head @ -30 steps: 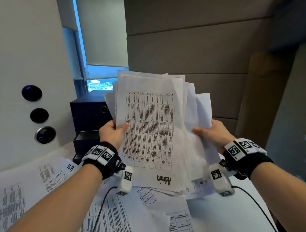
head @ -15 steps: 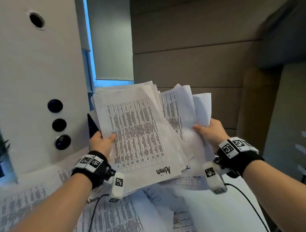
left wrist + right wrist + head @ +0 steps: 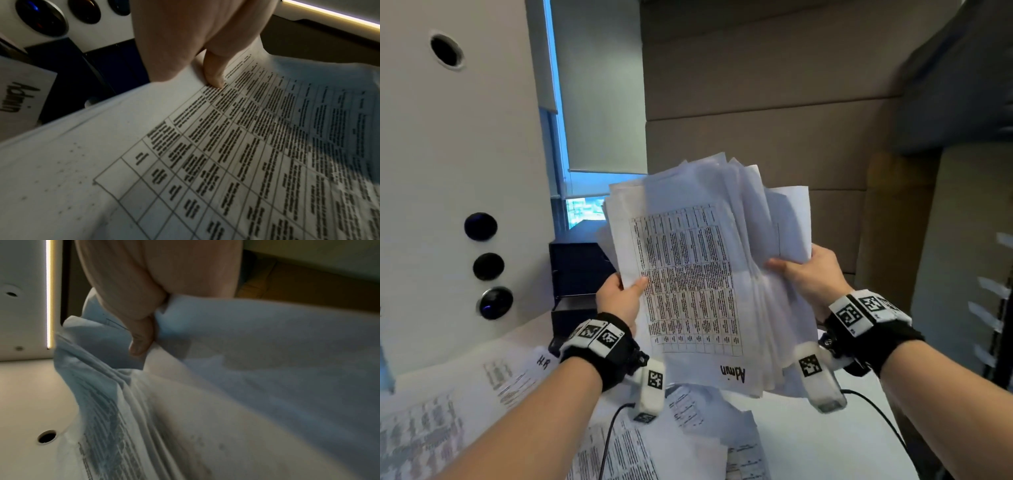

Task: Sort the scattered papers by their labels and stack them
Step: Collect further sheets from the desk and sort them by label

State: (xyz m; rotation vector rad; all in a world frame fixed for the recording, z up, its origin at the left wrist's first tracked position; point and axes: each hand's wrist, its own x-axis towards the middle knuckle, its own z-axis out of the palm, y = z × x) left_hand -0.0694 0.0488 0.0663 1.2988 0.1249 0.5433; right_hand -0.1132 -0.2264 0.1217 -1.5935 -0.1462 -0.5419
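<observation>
Fingers: the left hand [image 3: 619, 299] pinches the left edge of a loose sheaf of white printed paper sheets [image 3: 698, 274], thumb on the front page; the right hand [image 3: 808, 274] clamps the right edge, thumb in front, other fingers behind. The sheaf is held upright in the air above the white bench [image 3: 808, 445], between the two hands. The front sheet carries a printed table and the handwritten label "Admin" [image 3: 732, 374] at its lower edge.

Step in hand, as I judge it: squaring up the gathered Admin sheets. Top edges are fanned and uneven. Next move likely calls for loosening both grips slightly and tapping the lower edge on the bench to align, then laying the stack down apart from the rest.

More printed sheets lie scattered on the bench below, one marked "HR" [image 3: 543, 361].

Versus half a second ago: the sheaf, then splayed into a left-tilted front group and a separate right group, is now drawn together and closer to upright.
</observation>
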